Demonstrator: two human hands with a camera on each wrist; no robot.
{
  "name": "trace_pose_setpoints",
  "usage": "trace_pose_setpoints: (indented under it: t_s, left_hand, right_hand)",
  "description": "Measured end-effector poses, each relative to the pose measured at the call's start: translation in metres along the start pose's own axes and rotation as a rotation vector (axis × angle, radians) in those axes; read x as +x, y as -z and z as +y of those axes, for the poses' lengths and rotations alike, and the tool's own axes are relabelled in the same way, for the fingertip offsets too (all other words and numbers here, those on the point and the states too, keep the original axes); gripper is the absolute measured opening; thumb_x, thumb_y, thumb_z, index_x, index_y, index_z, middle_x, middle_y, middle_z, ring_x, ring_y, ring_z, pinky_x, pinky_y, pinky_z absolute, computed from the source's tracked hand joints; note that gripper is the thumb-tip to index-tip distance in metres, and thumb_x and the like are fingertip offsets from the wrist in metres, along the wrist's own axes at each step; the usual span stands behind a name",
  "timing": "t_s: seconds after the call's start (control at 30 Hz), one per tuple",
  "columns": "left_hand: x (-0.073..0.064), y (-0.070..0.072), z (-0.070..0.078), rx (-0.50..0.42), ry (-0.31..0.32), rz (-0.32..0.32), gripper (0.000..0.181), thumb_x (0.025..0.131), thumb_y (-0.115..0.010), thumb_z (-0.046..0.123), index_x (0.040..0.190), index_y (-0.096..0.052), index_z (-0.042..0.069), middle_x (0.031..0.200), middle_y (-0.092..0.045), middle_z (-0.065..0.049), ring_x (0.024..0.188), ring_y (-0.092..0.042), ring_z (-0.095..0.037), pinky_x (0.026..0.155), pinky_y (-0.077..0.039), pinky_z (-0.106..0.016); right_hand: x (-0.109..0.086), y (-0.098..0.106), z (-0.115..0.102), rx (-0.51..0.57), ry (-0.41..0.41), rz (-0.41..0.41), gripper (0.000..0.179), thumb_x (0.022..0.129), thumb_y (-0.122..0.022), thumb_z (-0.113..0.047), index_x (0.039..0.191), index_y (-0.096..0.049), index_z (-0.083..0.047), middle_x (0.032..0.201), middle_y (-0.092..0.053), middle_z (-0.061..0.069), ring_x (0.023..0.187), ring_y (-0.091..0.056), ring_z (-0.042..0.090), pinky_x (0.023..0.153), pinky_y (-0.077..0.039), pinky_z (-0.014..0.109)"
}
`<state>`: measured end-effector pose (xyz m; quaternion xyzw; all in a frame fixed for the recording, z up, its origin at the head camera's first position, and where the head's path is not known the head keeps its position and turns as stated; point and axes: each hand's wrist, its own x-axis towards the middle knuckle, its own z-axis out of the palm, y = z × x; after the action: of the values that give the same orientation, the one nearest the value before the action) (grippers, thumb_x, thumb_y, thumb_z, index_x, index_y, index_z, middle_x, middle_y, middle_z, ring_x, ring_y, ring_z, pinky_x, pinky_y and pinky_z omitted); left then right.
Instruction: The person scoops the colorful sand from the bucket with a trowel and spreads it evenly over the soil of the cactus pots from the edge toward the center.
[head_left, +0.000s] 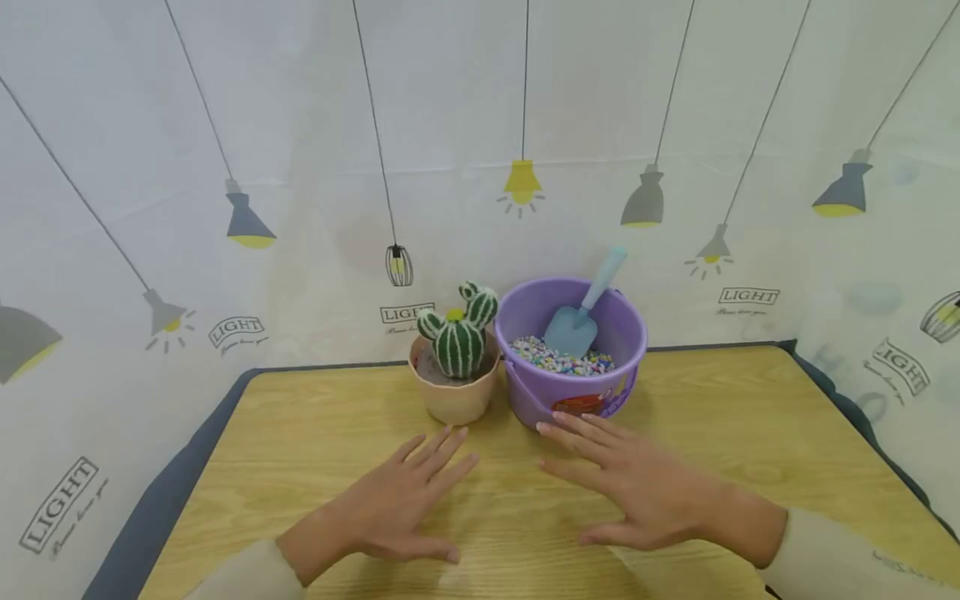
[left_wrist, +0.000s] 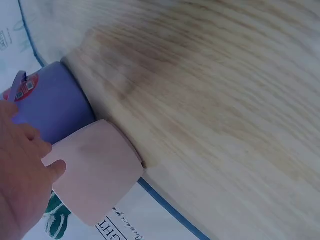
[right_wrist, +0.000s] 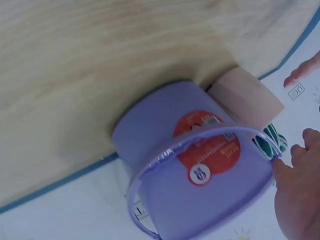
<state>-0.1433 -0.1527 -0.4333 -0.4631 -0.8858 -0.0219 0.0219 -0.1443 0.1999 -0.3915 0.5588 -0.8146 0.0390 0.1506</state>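
Note:
A green knitted-looking cactus [head_left: 459,348] with white stripes sits in a peach pot [head_left: 454,403] at the back of the table. Right beside it stands a purple bucket [head_left: 536,392] holding multicoloured pellets [head_left: 555,360]. A blue scoop [head_left: 573,329] leans in the bucket, its handle sticking up past the rim. My left hand [head_left: 397,504] hovers with spread fingers in front of the pot. My right hand [head_left: 645,483] is likewise spread, its fingertips overlapping the bucket's lower front in the head view; whether they touch it I cannot tell. Neither hand holds anything.
The wooden table [head_left: 315,442] ends at the back and sides against a white cloth [head_left: 322,250] printed with hanging lamps. A dark border [head_left: 187,450] of the cloth runs along the table's left edge. The bucket's handle [right_wrist: 215,131] hangs down its front.

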Motion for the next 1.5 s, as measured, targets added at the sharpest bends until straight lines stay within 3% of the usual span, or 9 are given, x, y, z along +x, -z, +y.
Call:
trace_pose_setpoints:
  t_s: [0.17, 0.33, 0.43, 0.67, 0.8, 0.9, 1.13, 1.3, 1.5]
  left_hand:
    - [0.016, 0.000, -0.001, -0.048, 0.011, 0.011, 0.103, 0.085, -0.043, 0.078, 0.158, -0.008, 0.015, 0.163, 0.003, -0.012, 0.149, -0.008, -0.031, 0.116, -0.025, -0.055]
    - [0.035, -0.001, -0.002, -0.094, 0.043, 0.038, 0.106, 0.085, -0.039, 0.079, 0.157, -0.003, 0.011, 0.163, 0.004, -0.013, 0.149, -0.008, -0.032, 0.118, -0.020, -0.052]
    - [0.046, -0.002, 0.000, -0.144, 0.069, 0.055, 0.105, 0.087, -0.046, 0.074, 0.157, -0.002, 0.011, 0.163, 0.001, -0.015, 0.149, -0.009, -0.033, 0.119, -0.018, -0.051]
    - [0.068, -0.005, 0.001, -0.312, 0.133, 0.137, 0.104, 0.088, -0.049, 0.069, 0.157, 0.001, 0.010, 0.162, -0.005, -0.017, 0.149, -0.010, -0.031, 0.119, -0.019, -0.049]
    - [0.078, -0.005, 0.003, -0.446, 0.159, 0.217, 0.105, 0.089, -0.052, 0.066, 0.156, 0.002, 0.006, 0.163, -0.001, -0.015, 0.149, -0.009, -0.031, 0.119, -0.018, -0.047]
    - [0.086, -0.006, 0.006, -0.559, 0.187, 0.282, 0.104, 0.090, -0.059, 0.057, 0.156, 0.006, 0.010, 0.164, 0.003, -0.010, 0.150, -0.007, -0.027, 0.120, -0.016, -0.047]
    - [0.107, -0.016, 0.016, -0.823, 0.354, 0.421, 0.104, 0.087, -0.061, 0.060, 0.156, 0.009, 0.026, 0.164, 0.004, 0.006, 0.148, -0.007, -0.013, 0.119, -0.018, -0.046]
    - [0.122, -0.018, 0.026, -0.957, 0.522, 0.496, 0.103, 0.085, -0.067, 0.056, 0.157, 0.000, 0.025, 0.164, -0.008, 0.001, 0.148, -0.013, -0.017, 0.119, -0.019, -0.047]
    - [0.135, -0.012, 0.030, -1.112, 0.664, 0.530, 0.110, 0.081, -0.071, 0.057, 0.158, -0.002, 0.019, 0.163, -0.014, -0.005, 0.147, -0.019, -0.023, 0.118, -0.023, -0.047]
  right_hand:
    - [0.009, 0.026, 0.010, 0.005, 0.018, 0.034, 0.079, 0.088, -0.061, -0.056, 0.151, -0.037, -0.014, 0.158, -0.028, 0.015, 0.144, -0.025, 0.038, 0.122, -0.006, 0.037]
    - [0.019, 0.052, 0.028, -0.001, -0.047, 0.020, 0.081, 0.087, -0.065, -0.053, 0.153, -0.034, -0.017, 0.160, -0.022, 0.013, 0.146, -0.021, 0.037, 0.122, -0.003, 0.036]
    - [0.024, 0.063, 0.041, -0.018, -0.107, 0.012, 0.082, 0.087, -0.064, -0.053, 0.154, -0.031, -0.018, 0.162, -0.016, 0.010, 0.147, -0.019, 0.035, 0.122, -0.006, 0.036]
    - [0.033, 0.073, 0.071, -0.016, -0.291, 0.015, 0.076, 0.091, -0.062, -0.048, 0.155, -0.027, -0.025, 0.163, -0.015, 0.005, 0.149, -0.014, 0.030, 0.113, -0.030, 0.055]
    - [0.037, 0.072, 0.087, 0.045, -0.426, 0.003, 0.075, 0.093, -0.060, -0.049, 0.155, -0.023, -0.031, 0.164, -0.010, 0.001, 0.150, -0.011, 0.027, 0.111, -0.031, 0.058]
    - [0.040, 0.069, 0.098, 0.115, -0.526, 0.003, 0.073, 0.093, -0.057, -0.052, 0.155, -0.022, -0.034, 0.164, -0.007, -0.004, 0.150, -0.008, 0.025, 0.109, -0.030, 0.061]
    - [0.047, 0.059, 0.119, 0.273, -0.728, 0.062, 0.079, 0.092, -0.056, -0.056, 0.156, -0.017, -0.033, 0.164, -0.004, -0.007, 0.148, -0.014, 0.035, 0.109, -0.025, 0.067]
    - [0.054, 0.053, 0.127, 0.379, -0.892, 0.195, 0.089, 0.087, -0.063, -0.059, 0.157, -0.015, -0.032, 0.164, -0.010, -0.001, 0.146, -0.020, 0.037, 0.110, -0.026, 0.064]
    - [0.066, 0.054, 0.129, 0.634, -1.184, 0.394, 0.110, 0.076, -0.068, -0.068, 0.158, -0.004, -0.031, 0.163, -0.012, 0.007, 0.143, -0.030, 0.034, 0.112, -0.031, 0.057]
